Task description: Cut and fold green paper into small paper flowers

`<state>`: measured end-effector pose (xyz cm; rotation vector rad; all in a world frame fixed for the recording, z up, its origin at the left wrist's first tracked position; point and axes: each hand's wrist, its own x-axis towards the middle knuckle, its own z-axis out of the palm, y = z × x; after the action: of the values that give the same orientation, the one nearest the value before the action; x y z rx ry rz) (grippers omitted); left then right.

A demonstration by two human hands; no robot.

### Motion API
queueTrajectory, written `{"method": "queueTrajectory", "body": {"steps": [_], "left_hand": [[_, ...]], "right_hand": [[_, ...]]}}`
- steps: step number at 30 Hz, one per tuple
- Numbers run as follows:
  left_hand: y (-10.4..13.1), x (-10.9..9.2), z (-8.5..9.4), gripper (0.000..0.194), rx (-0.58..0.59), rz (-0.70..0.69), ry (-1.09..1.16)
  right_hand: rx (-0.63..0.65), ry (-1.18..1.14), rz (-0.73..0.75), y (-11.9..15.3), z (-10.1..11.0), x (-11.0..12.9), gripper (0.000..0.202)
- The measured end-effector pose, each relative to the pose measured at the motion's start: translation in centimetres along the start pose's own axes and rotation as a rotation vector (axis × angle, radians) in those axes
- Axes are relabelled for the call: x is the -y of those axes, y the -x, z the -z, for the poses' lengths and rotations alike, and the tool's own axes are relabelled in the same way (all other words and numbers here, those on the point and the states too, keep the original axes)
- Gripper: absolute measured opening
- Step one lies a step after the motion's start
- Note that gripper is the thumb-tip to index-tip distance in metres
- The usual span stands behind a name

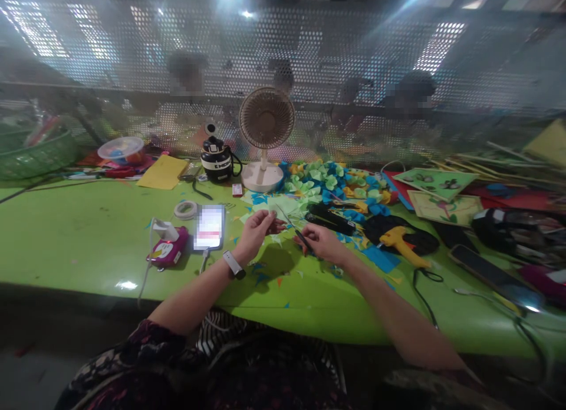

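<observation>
My right hand [319,242] is closed around the dark handles of a pair of scissors [289,220], whose thin blades point away and to the left. My left hand [259,234], with a white-and-black band on its wrist, pinches at the edge of a piece of light green paper [284,205]. The blades lie close to this paper; whether they touch it I cannot tell. Small blue, orange and green paper scraps [260,278] are scattered under and around both hands. A black stapler [329,219] lies just beyond my right hand.
Beyond my hands a fan [264,174] stands beside a heap of paper flowers [322,177]. To the left are a phone [209,228], a tape roll [186,209] and a purple power socket [168,252]. A yellow glue gun [403,245] with its cord lies to the right.
</observation>
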<state>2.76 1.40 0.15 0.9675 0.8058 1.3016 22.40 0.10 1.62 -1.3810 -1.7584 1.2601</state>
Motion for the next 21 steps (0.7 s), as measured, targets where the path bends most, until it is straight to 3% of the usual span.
{"method": "queueTrajectory", "body": {"steps": [9, 21], "left_hand": [[0.00, 0.01, 0.04, 0.045, 0.070, 0.027, -0.040], [-0.39, 0.38, 0.42, 0.046, -0.014, 0.024, -0.023]], "right_hand": [[0.013, -0.002, 0.024, -0.08, 0.19, 0.00, 0.054], [0.009, -0.013, 0.017, -0.02, 0.11, 0.10, 0.055]]}}
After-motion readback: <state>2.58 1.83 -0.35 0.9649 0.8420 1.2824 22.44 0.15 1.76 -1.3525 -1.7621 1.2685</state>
